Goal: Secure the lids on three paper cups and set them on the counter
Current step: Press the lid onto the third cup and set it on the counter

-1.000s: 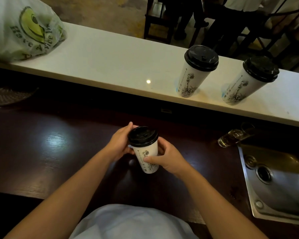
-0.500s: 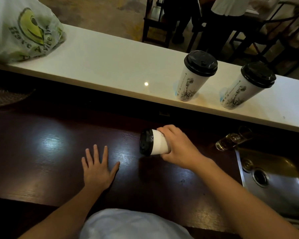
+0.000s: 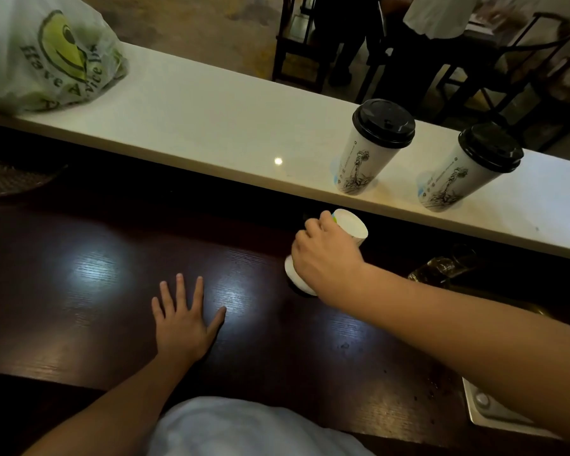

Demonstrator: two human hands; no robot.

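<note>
I see my right hand (image 3: pixel 326 258) wrapped around a white paper cup (image 3: pixel 351 225). All the fingers are curled tight over its side. The cup is tipped far over, with its flat bottom pointing up and away from me. Its top end points down at the dark wooden table (image 3: pixel 96 291), close to it, under my wrist. I cannot tell if the lid is on, because my hand hides that end.

My left hand (image 3: pixel 183 320) lies flat on the dark table with the fingers spread wide. It holds nothing. It is well apart from the cup.

Behind the table is a long white counter (image 3: pixel 211 126). Two more paper cups stand upright on it. The nearer cup (image 3: pixel 366 159) has a black lid (image 3: pixel 384 123) on top. The far cup (image 3: pixel 458 179) has a black lid (image 3: pixel 491 146) too. They stand near each other, not touching.

A plastic bag with a smiley face (image 3: pixel 46 54) sits at the left end of the counter. A clear glass (image 3: pixel 445 268) lies on its side by my right arm. A corner of a metal sink (image 3: pixel 494 413) shows at the right.
</note>
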